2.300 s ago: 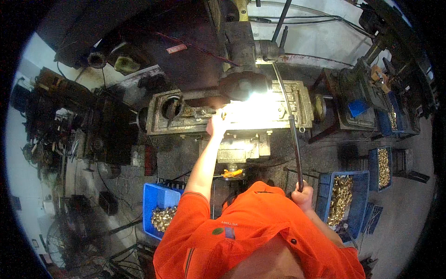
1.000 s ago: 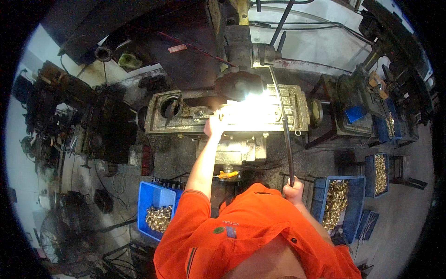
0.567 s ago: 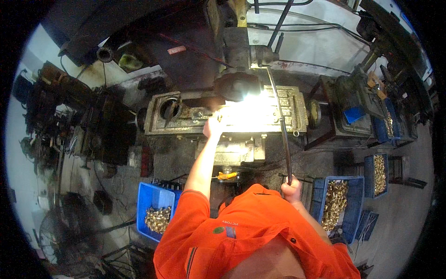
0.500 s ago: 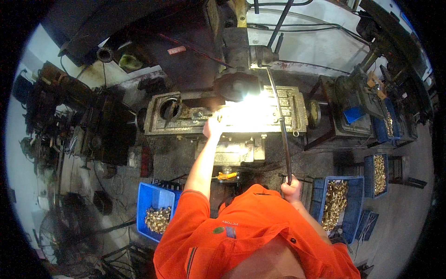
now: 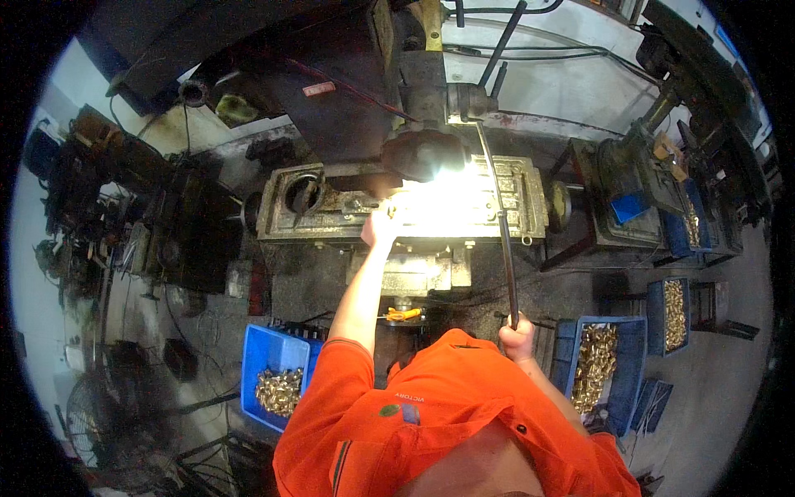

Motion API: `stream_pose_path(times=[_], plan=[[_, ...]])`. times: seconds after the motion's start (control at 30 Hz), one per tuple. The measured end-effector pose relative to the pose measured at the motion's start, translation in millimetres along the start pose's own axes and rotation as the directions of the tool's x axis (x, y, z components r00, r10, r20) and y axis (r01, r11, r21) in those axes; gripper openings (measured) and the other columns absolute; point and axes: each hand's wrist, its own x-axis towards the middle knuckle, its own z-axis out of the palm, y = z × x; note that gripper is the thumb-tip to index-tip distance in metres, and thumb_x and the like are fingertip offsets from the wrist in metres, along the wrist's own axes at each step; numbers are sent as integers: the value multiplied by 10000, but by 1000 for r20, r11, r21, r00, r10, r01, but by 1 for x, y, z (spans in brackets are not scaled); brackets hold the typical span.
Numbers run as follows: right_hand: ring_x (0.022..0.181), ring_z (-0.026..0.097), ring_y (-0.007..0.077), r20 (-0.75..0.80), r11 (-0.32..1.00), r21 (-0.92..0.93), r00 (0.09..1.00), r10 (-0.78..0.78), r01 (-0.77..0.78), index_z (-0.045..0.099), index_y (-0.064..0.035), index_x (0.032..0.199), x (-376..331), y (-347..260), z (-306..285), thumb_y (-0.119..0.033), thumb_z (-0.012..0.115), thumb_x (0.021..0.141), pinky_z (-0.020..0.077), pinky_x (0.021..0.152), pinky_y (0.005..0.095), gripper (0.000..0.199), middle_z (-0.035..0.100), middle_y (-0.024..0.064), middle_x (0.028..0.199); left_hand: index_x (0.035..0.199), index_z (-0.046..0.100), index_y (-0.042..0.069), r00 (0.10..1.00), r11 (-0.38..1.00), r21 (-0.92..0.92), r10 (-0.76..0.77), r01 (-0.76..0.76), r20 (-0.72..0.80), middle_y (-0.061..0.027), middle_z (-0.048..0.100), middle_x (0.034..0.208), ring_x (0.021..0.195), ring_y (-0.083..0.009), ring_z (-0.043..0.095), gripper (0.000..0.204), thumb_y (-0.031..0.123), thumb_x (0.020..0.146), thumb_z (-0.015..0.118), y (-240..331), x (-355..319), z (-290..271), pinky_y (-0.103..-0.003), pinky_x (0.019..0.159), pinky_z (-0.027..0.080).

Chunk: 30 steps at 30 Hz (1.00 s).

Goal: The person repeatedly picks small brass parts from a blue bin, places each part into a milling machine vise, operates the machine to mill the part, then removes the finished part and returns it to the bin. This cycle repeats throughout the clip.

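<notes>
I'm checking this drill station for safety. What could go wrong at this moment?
1. The left hand rests on the lit machine table right under the drill head while the right hand grips the long feed lever; fingers could get caught.
2. Lamp glare hides the workpiece.

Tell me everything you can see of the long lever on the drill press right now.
The lever is a long, thin, dark rod that looks like metal. It runs from the machine head above the lit table down toward the person, slightly tilted. The right hand grips its lower end, between the orange sleeve and the blue bin of brass parts. Nothing else visibly touches it.
</notes>
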Motion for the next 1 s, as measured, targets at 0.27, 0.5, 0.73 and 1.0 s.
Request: stream_pose_path(times=[0.27, 0.5, 0.73, 1.0], plan=[[480, 352, 111, -13, 998, -53, 999, -35, 34, 379, -70, 591, 3, 9, 2, -126, 534, 636, 325, 444, 294, 171, 366, 3, 526, 731, 667, 56, 999, 1000, -5, 29, -29, -22, -120, 654, 747, 713, -269, 639, 511, 559, 651, 628, 0, -2, -1, -380, 610, 494], [493, 339, 77, -9, 996, 71, 998, 56, -55, 373, -82, 590, 3, -2, 6, -129, 550, 632, 319, 444, 271, 188, 365, -34, 542, 739, 666, 54, 1000, 1000, 11, -1, 1, 0, -124, 655, 756, 720, -268, 640, 513, 558, 650, 629, -5, 2, 2, -381, 608, 494], [475, 379, 114, -58, 989, -145, 998, -27, 18, 402, -52, 609, 6, 4, 5, -151, 519, 635, 343, 449, 292, 156, 395, 11, 515, 744, 662, 60, 1000, 1000, 16, 1, -1, 1, -121, 655, 785, 745, -275, 636, 515, 564, 644, 638, 3, -3, -5, -391, 615, 496], [460, 404, 141, -57, 982, -182, 997, -56, 45, 418, -61, 605, 7, 1, 5, -195, 534, 623, 356, 450, 311, 178, 410, 29, 509, 743, 658, 58, 1000, 1000, 0, 2, -2, -13, -144, 651, 788, 762, -297, 637, 555, 603, 657, 599, -3, 1, 2, -394, 660, 497]])
